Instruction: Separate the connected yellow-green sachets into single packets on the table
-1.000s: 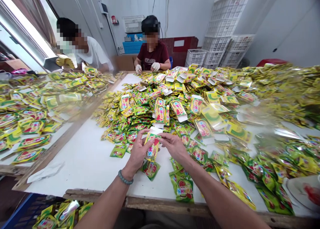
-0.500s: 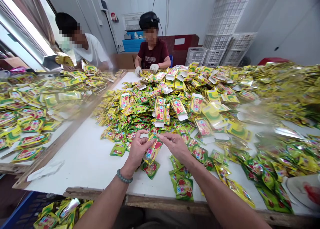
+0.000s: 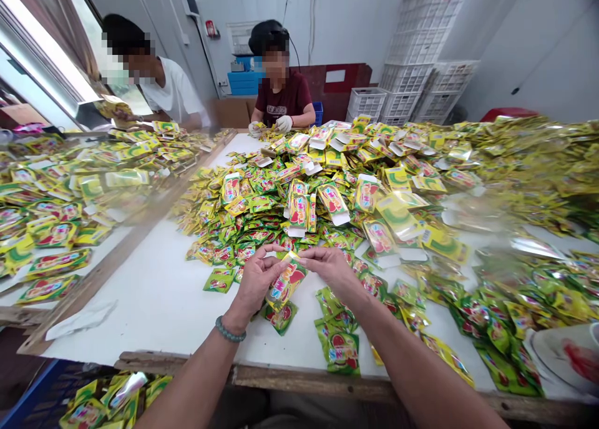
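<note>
My left hand (image 3: 255,282) and my right hand (image 3: 330,266) meet above the near part of the white table (image 3: 154,298). Between them they pinch a small yellow-green carton with a red fruit print (image 3: 286,280), tilted, its top end at my fingertips. A bead bracelet (image 3: 229,333) circles my left wrist. Green sachets (image 3: 339,348) lie flat on the table right under and beside my hands. Behind them spreads a big heap of sachets and little cartons (image 3: 337,192).
A second heap of packets (image 3: 60,192) fills the table on the left, past a wooden rail (image 3: 116,260). Two people sit at the far end; one wears white gloves (image 3: 283,123). White crates (image 3: 412,73) are stacked against the back wall. More packets lie in a blue bin (image 3: 107,401) under the table edge.
The white flap that stood open at the carton's top a second ago is folded down. The carton has tilted to the right in my fingers. My hands stayed in place.
</note>
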`<state>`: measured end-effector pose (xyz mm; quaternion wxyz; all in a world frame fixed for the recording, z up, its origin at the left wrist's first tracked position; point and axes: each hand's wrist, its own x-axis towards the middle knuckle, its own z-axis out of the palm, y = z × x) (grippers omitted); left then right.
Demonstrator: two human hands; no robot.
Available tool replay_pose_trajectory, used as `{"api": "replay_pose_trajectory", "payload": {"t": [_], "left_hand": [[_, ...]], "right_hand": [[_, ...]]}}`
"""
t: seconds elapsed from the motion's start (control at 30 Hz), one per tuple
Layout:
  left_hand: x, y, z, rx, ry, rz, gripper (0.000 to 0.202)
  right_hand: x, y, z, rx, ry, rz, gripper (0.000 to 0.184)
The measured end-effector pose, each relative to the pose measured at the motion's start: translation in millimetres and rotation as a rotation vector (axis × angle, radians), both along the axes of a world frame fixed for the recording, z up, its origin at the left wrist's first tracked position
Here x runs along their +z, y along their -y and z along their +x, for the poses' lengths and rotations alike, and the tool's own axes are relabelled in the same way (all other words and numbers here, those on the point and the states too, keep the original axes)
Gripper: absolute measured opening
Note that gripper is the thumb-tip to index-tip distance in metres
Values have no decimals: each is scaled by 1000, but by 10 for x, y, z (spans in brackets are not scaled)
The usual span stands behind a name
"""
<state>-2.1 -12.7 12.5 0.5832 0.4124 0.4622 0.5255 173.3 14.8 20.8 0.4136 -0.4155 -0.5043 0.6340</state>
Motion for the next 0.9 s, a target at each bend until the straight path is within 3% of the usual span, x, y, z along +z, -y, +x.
{"api": "replay_pose_trajectory", "payload": {"t": [0.1,0.27,0.5,0.9], "left_hand": [[2,-10,-9,27,40,-24,46],[12,-21,-23,44,76,-14,43],[12,-25,-10,1,1,22,44],[58,-26,-44,-52,-73,51,47]], "right_hand": [[34,58,-30,19,27,99,26],[65,162,-153,-135,219,447,19],[29,64,-42,-59,81,62,26],[96,30,59,-33,140,92,20]]}}
